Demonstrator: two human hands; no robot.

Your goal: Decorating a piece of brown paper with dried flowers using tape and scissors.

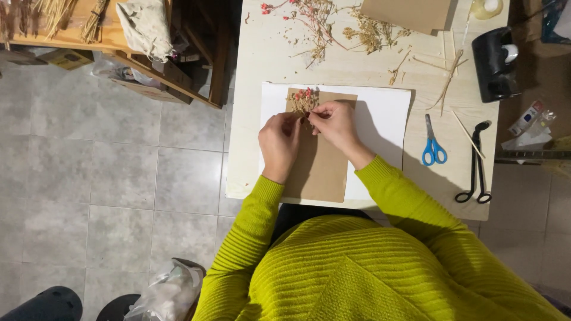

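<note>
A brown kraft card (318, 172) lies on a white sheet (386, 119) on the light wooden table (256, 65). At the card's top sits a small bunch of dried flowers (303, 100) with red and beige heads. My left hand (278, 144) and my right hand (336, 123) meet over the stems just below the flower heads, fingers pinched together on them. Lime-green knitted sleeves cover both arms.
Blue-handled scissors (433, 145) and black long-handled shears (476, 166) lie to the right. A black tape dispenser (495, 62) stands at the back right. Loose dried flowers (333, 27) and a second brown card (410, 13) lie at the far edge. A wooden shelf (154, 71) stands left.
</note>
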